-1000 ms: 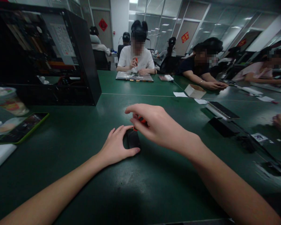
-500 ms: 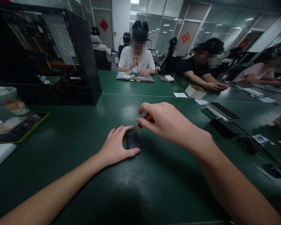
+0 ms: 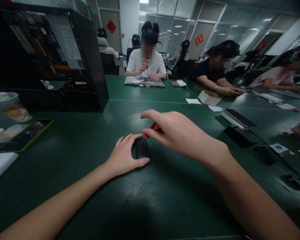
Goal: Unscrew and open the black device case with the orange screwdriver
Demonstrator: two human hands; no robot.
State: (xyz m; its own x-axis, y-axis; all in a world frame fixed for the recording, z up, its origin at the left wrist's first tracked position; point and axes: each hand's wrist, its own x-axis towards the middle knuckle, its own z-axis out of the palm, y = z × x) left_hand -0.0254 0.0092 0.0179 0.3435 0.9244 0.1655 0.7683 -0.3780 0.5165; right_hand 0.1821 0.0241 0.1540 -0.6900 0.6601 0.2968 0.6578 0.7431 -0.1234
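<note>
My left hand curls around a small flat black device lying on the green table, thumb and fingers bracing its sides. My right hand hovers just above and to the right of it, fingers pinched on a small red-and-black screwdriver. The screwdriver's tip points down-left toward the top end of the device. Most of the tool is hidden inside my fingers.
An open black computer case stands at the back left. A green-cased phone and plastic-wrapped items lie at the left. Dark devices and cables are at the right. Other people sit across the table; a cardboard box lies there.
My right hand drew the screwdriver up and to the right, then brought it back left and down toward the device. My left hand has stayed put on the device.
</note>
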